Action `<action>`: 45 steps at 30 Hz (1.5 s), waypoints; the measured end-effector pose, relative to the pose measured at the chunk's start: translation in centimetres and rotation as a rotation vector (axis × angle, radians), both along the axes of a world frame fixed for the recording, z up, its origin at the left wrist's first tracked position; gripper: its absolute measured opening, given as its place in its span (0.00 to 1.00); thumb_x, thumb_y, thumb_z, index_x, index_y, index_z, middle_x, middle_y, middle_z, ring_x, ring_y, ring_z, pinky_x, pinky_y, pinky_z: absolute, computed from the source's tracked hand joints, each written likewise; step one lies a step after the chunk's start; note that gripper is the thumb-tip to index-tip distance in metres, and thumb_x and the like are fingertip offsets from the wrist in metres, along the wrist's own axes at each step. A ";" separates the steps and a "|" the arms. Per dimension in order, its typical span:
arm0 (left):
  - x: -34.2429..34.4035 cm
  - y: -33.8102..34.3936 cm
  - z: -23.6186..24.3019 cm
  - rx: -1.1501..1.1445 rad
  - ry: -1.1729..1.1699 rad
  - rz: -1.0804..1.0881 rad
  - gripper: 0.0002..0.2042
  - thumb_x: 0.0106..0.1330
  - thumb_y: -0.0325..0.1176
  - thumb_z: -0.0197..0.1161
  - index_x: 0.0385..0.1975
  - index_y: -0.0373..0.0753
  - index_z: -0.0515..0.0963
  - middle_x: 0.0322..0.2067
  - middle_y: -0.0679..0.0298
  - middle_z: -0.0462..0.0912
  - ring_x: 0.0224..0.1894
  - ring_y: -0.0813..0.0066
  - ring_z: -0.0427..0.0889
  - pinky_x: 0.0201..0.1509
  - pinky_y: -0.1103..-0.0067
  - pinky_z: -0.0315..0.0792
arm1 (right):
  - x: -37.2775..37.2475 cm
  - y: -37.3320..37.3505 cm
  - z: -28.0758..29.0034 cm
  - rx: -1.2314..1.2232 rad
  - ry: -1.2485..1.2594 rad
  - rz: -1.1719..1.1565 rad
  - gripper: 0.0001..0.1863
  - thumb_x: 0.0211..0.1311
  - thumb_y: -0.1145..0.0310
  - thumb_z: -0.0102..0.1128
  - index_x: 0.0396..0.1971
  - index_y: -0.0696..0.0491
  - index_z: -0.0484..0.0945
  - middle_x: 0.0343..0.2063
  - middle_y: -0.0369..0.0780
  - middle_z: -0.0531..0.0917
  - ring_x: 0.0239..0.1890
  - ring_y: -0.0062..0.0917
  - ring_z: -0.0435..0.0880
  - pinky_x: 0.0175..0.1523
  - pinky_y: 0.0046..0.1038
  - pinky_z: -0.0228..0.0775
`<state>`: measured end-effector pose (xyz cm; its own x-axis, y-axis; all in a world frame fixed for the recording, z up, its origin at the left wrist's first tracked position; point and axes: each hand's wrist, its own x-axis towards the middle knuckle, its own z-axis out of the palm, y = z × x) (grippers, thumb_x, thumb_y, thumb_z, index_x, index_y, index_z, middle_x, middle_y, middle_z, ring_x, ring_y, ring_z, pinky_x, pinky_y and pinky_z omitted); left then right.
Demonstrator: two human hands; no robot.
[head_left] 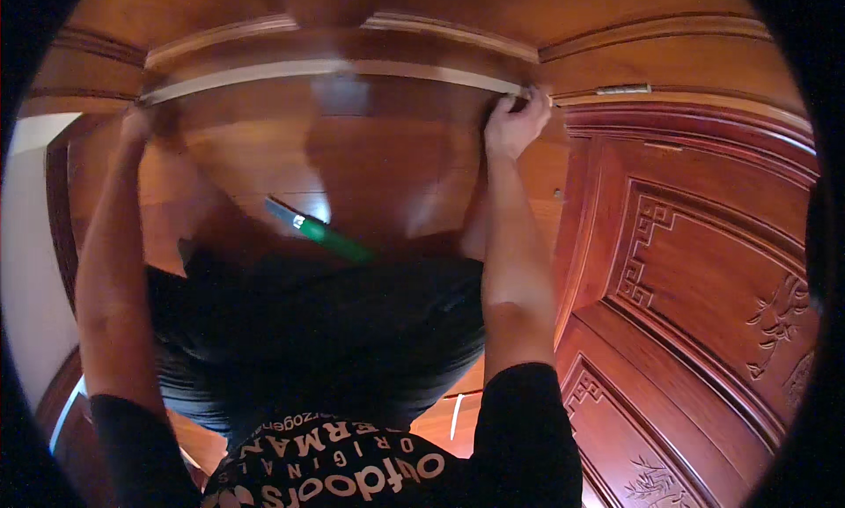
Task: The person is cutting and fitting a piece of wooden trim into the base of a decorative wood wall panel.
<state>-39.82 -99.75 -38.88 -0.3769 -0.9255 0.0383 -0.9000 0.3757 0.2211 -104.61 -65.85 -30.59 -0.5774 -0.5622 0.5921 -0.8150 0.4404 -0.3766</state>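
A long pale wooden strip (422, 70) spans the dark wood recess from side to side in front of me. My right hand (518, 125) is closed at its right end, thumb and fingers pinched around it. At the opposite end, my left hand (135, 128) grips the strip beside the left frame; its fingers are dim and partly hidden. Both arms are stretched wide apart. Between them and nearer my body lies a chisel-like tool (330, 238) with a green handle and a flat metal blade, touched by neither hand.
Beyond the strip, a wooden ledge (458, 34) crosses between side frames. Red-brown carved door panels (704, 270) stand to my right, with a metal hinge (623, 90) above them. A pale wall (35, 235) is at the left. Glossy wood below reflects light.
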 end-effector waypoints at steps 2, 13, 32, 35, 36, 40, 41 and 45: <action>7.8 -5.8 0.5 0.067 0.024 -0.032 0.22 0.68 0.47 0.62 0.56 0.39 0.76 0.49 0.50 0.81 0.45 0.55 0.83 0.48 0.62 0.79 | -3.2 -0.2 -0.7 -0.072 -0.102 -0.278 0.30 0.60 0.59 0.66 0.59 0.61 0.75 0.60 0.55 0.75 0.64 0.54 0.71 0.69 0.50 0.64; 3.7 -1.2 8.8 0.623 0.438 0.622 0.13 0.68 0.49 0.67 0.34 0.47 0.80 0.21 0.73 0.70 0.20 0.81 0.64 0.23 0.79 0.59 | -11.5 1.9 -1.8 0.231 -0.416 -0.103 0.20 0.61 0.57 0.65 0.40 0.60 0.88 0.41 0.57 0.88 0.41 0.50 0.88 0.50 0.41 0.79; 5.7 4.7 14.8 0.913 0.252 0.688 0.11 0.68 0.41 0.65 0.49 0.55 0.81 0.31 0.76 0.80 0.33 0.83 0.79 0.48 0.75 0.71 | -10.7 12.7 2.9 -0.334 -1.686 0.429 0.12 0.71 0.78 0.61 0.49 0.48 0.79 0.49 0.36 0.84 0.45 0.22 0.85 0.50 0.26 0.79; 6.1 4.5 12.4 1.009 0.174 0.753 0.10 0.67 0.38 0.64 0.47 0.55 0.82 0.27 0.72 0.79 0.32 0.83 0.78 0.45 0.73 0.72 | -11.1 13.0 2.9 -0.154 -1.630 0.564 0.10 0.69 0.82 0.59 0.42 0.48 0.81 0.56 0.39 0.81 0.55 0.24 0.82 0.56 0.28 0.79; 7.0 3.9 11.8 0.952 -0.062 0.684 0.11 0.67 0.37 0.63 0.47 0.52 0.82 0.28 0.67 0.81 0.34 0.78 0.81 0.44 0.69 0.75 | -9.1 11.5 2.3 -0.087 -1.506 0.419 0.11 0.67 0.83 0.58 0.41 0.49 0.82 0.58 0.40 0.80 0.58 0.25 0.80 0.58 0.28 0.77; 15.3 -3.5 16.5 0.109 -0.706 0.193 0.14 0.65 0.38 0.59 0.45 0.41 0.85 0.37 0.51 0.87 0.43 0.54 0.87 0.51 0.58 0.79 | -6.5 5.7 0.8 -0.034 -1.060 0.468 0.14 0.62 0.84 0.56 0.44 0.55 0.84 0.61 0.41 0.78 0.65 0.28 0.76 0.63 0.29 0.74; 12.8 -3.3 16.0 0.104 -0.573 0.209 0.16 0.66 0.39 0.59 0.46 0.39 0.85 0.41 0.48 0.87 0.47 0.49 0.86 0.54 0.59 0.79 | -7.3 6.2 1.4 0.006 -0.827 0.481 0.15 0.61 0.84 0.57 0.47 0.56 0.83 0.60 0.41 0.80 0.64 0.29 0.77 0.63 0.30 0.73; -9.3 3.1 19.2 0.120 -0.181 -0.096 0.16 0.66 0.40 0.61 0.48 0.41 0.86 0.47 0.49 0.87 0.52 0.48 0.85 0.57 0.60 0.79 | -11.2 11.5 4.6 0.162 -0.628 0.364 0.13 0.66 0.77 0.61 0.49 0.59 0.82 0.49 0.43 0.86 0.53 0.29 0.86 0.62 0.30 0.75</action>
